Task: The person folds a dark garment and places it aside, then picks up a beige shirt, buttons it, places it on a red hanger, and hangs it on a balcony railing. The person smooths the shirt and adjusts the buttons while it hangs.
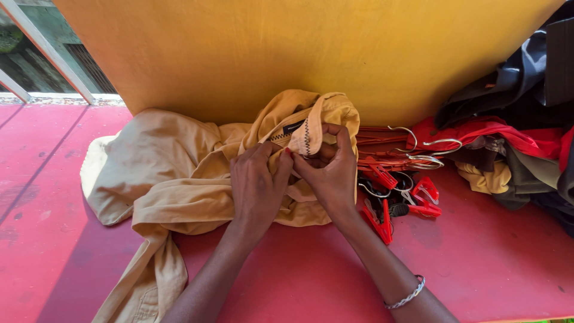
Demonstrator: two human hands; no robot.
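Mustard cloth fills the middle of the view: a shirt (179, 173) lies crumpled on the red floor (48, 239), bunched up against a yellow board (299, 54) that stands behind it. Both forearms come in from the bottom edge and slant toward each other, meeting over the raised part of the shirt. The left hand (258, 182) is palm down, knuckles up, fingers curled and pinched tight on a fold of fabric near the collar. The right hand (330, 170) mirrors it just beside, thumb and fingers closed on the edge of the collar (305, 134), where a dark label and a line of zigzag stitching show. The two hands touch at the fingertips, so neither is open; each grips the cloth. A silver bracelet (408, 294) sits on the right wrist.

One sleeve or tail of the shirt trails down toward the lower left corner. Just to the right of the hands lies a bundle of red hangers (388, 161) with metal hooks, and a few red clips (426, 200) near them. Further right is a heap of clothes (520, 137), red, dark grey and olive, well apart from the shirt. A white railing (42, 42) shows at top left.
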